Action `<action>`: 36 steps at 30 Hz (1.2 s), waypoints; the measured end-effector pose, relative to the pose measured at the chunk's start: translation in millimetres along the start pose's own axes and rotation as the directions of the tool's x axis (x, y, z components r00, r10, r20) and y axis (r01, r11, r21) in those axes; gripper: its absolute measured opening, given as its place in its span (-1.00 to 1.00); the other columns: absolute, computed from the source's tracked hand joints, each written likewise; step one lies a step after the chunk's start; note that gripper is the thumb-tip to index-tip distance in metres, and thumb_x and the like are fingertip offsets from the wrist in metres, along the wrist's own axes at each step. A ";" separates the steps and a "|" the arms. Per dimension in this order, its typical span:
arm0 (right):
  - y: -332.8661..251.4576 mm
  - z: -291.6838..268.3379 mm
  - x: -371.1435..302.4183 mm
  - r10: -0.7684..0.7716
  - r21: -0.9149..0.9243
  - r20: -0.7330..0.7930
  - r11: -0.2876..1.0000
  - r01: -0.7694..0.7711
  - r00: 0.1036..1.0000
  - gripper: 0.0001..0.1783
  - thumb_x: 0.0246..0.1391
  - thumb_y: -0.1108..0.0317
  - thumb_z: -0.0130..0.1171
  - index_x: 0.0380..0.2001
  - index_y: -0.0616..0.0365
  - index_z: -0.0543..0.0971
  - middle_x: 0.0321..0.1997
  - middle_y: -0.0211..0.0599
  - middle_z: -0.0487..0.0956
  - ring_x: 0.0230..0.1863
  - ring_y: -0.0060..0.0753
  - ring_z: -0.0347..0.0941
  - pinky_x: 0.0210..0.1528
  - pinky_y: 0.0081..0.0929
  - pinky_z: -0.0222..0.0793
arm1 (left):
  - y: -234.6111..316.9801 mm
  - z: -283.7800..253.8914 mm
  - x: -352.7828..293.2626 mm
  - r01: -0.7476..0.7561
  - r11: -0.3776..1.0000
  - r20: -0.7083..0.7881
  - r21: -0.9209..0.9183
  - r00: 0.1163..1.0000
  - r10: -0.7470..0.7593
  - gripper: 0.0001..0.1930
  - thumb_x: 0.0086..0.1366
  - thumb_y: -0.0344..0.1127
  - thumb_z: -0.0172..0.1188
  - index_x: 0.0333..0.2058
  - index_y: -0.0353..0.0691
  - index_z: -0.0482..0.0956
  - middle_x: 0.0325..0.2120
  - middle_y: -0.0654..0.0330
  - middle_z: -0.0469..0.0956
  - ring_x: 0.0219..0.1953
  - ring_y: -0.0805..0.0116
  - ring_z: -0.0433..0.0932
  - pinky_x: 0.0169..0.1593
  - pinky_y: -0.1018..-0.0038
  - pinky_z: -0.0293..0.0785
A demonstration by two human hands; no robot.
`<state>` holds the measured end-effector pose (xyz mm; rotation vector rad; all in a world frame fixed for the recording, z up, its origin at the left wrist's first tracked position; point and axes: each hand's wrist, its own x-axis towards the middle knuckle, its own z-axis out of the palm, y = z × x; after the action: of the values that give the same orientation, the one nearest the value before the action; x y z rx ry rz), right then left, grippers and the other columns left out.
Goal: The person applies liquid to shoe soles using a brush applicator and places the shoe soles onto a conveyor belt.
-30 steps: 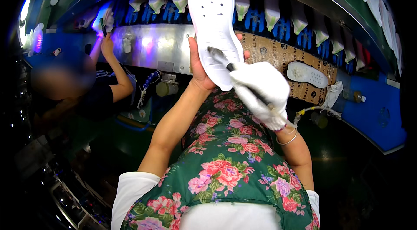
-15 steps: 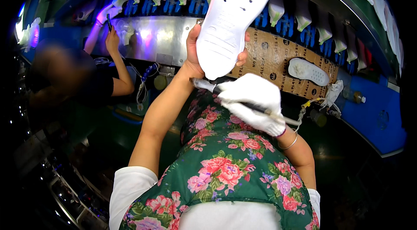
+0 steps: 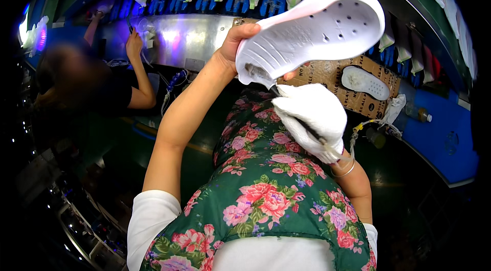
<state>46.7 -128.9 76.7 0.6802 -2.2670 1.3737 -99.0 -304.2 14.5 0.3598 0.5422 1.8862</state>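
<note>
Far left, a co-worker (image 3: pixel 120 76) sits with one hand raised, gripping a dark tool (image 3: pixel 130 26). Next, a metal plate (image 3: pixel 176 41) lies along the desk. At centre, the bare left hand (image 3: pixel 232 46) is closed on the heel end of a white sole (image 3: pixel 312 28), thumb on one edge; the sole is raised and tilted, its holed end toward upper right. A brush (image 3: pixel 258 72) touches inside the heel, its dark handle gripped by the gloved right hand (image 3: pixel 313 120). Further right, cardboard (image 3: pixel 327 72) bears a second sole (image 3: pixel 365 83); beyond it, a bottle (image 3: pixel 419 113).
</note>
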 end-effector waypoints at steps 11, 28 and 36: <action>-1.0 5.0 6.0 0.257 0.212 0.031 0.943 -0.257 0.966 -0.75 -0.09 0.53 0.38 -0.26 0.12 0.70 -0.21 -0.22 0.71 -0.28 -0.27 0.62 -0.19 -0.40 0.51 | 10.4 -2.8 4.9 -0.002 0.994 0.066 -0.114 0.998 0.009 -0.14 0.19 0.07 0.18 0.33 -0.38 0.18 0.04 -0.27 0.48 -0.13 -0.20 0.62 -0.03 0.00 0.59; 18.4 -18.7 29.5 0.243 -0.066 -0.162 0.964 -0.256 0.956 -0.81 -0.07 0.59 0.35 -0.31 0.21 0.69 -0.23 -0.14 0.71 -0.28 -0.32 0.62 -0.17 -0.46 0.49 | -39.6 9.9 -26.6 -0.229 0.949 -0.300 -0.219 0.941 0.158 -0.27 0.44 0.26 -0.23 0.37 -0.14 0.16 0.09 -0.16 0.48 -0.13 -0.11 0.65 -0.10 0.12 0.66; 12.1 -4.8 31.2 0.157 -0.002 -0.017 0.988 -0.157 0.988 -0.80 -0.13 0.55 0.41 -0.35 0.13 0.70 -0.28 -0.20 0.70 -0.31 -0.29 0.63 -0.22 -0.44 0.52 | -50.8 3.1 -31.4 -0.341 0.794 -0.455 -0.503 0.886 0.091 -0.20 0.42 0.29 -0.21 0.37 -0.26 0.13 0.11 -0.20 0.46 0.04 -0.17 0.56 0.07 -0.02 0.54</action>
<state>14.9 -126.0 88.0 0.4957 -2.3513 1.4402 -45.8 -317.2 -9.4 -0.4065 0.1742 2.2633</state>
